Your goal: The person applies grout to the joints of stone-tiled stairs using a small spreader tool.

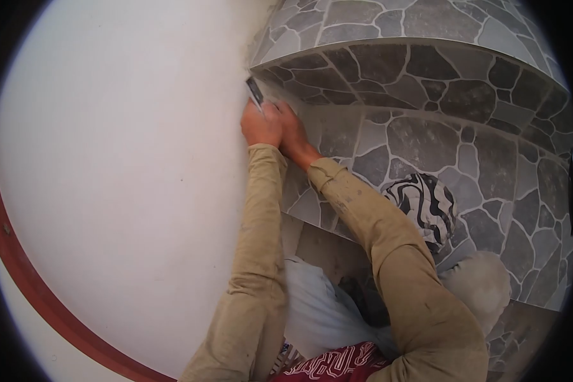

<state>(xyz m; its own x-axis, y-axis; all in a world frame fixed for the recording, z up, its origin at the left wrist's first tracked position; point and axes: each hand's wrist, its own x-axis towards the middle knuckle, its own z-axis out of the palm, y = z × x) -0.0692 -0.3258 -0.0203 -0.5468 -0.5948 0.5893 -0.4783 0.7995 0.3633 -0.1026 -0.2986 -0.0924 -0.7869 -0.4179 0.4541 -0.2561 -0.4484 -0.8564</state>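
My left hand (pixel 261 128) is closed around a slim tool (pixel 254 90) with a dark, flat upper part and a lighter edge, pointing up along the wall. Pressed against it on the right, my right hand (pixel 293 131) has curled fingers, partly hidden behind the left; what it grips, if anything, cannot be made out. Both hands are at the corner where the white wall (pixel 134 159) meets the stone-patterned step (pixel 426 143). The tool's top end lies just below the edge of the upper ledge (pixel 401 39).
A round black-and-white patterned item (pixel 423 207) sits on the stone surface beside my right forearm. My bent knee (pixel 481 286) in light trousers is at lower right. A red-brown band (pixel 13 254) curves along the wall's left side.
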